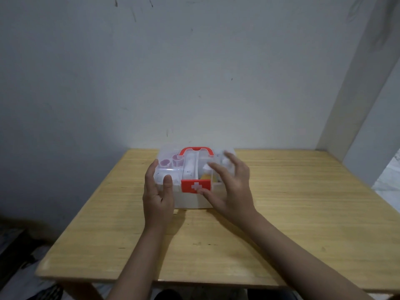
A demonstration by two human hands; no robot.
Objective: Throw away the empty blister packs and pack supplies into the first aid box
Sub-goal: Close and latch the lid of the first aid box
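A clear plastic first aid box (190, 198) stands at the far middle of the wooden table, its lid down. It has a red handle (195, 150) on top and a red latch with a white cross (195, 186) at the front. Supplies show through the lid, among them pink-capped items (171, 161) and something yellow (205, 177). My left hand (159, 194) rests against the box's left front corner, thumb on the lid. My right hand (229, 187) hovers with spread fingers over the right half of the lid, thumb by the latch. No blister packs are in view.
The light wooden table (292, 224) stands against a grey wall, with a white wall corner at the right. Dark clutter (23, 256) lies on the floor left of the table.
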